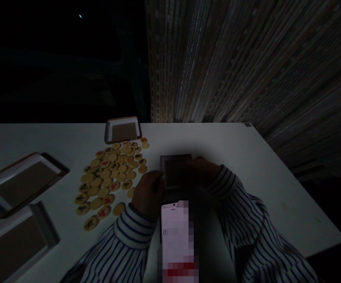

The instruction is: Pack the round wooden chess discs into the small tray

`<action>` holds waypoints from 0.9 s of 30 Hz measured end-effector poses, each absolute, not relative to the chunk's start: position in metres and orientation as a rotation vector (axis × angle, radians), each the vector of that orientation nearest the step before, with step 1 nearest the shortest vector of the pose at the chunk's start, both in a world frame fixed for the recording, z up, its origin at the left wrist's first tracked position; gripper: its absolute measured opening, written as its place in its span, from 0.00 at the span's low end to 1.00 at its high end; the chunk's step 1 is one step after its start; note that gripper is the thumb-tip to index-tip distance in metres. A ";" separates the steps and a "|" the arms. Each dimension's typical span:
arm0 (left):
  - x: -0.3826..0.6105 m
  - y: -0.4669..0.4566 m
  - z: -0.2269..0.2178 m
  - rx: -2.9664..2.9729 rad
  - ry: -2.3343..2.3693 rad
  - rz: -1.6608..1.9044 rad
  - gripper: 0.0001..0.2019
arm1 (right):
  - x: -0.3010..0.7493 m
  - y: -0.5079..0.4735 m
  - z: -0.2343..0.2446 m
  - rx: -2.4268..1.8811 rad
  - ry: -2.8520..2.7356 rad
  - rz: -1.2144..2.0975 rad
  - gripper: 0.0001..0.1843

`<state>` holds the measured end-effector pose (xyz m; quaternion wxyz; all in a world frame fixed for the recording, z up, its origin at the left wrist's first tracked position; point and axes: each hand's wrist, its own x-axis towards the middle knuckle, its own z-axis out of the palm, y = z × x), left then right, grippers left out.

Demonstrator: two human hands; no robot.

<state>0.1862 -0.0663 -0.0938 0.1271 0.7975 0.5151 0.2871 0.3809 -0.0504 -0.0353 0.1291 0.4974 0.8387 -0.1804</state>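
Dark-rimmed tray [172, 173] lies between the person's two hands, around the middle of the white table [226, 141], though from here I can't tell whether it rests on the top or is raised. Over at the table's left side, one bigger-looking tray [14, 247] is cut off at the near left; just beyond it sits a brown-rimmed tray [26, 181], set slantwise. Next come the round pieces [113, 167], heaped and scattered, some marked in red or black, others showing plain faces. Behind them, close by the far edge, stands another tray [124, 131]. Just right of the pieces, the left hand [148, 194] is at the dark tray's left side, fingers curled inward; I can't make out whether they pinch its rim. Nearer the person, between the striped sleeves, a phone [173, 224] glows, partly blurred. At the tray's right side is the right hand [201, 171], its fingers so deep in shadow that I can't tell how they stand. Past the table's far edge and right edge rises a ribbed stack [217, 59].
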 end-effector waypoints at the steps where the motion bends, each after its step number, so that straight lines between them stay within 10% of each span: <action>1: 0.186 -0.066 -0.094 2.320 1.497 0.834 0.13 | 0.381 -0.051 -0.035 1.437 2.436 -0.525 0.10; 27: 0.186 -0.067 -0.094 2.308 1.499 0.831 0.13 | 0.380 -0.051 -0.036 1.432 2.440 -0.494 0.10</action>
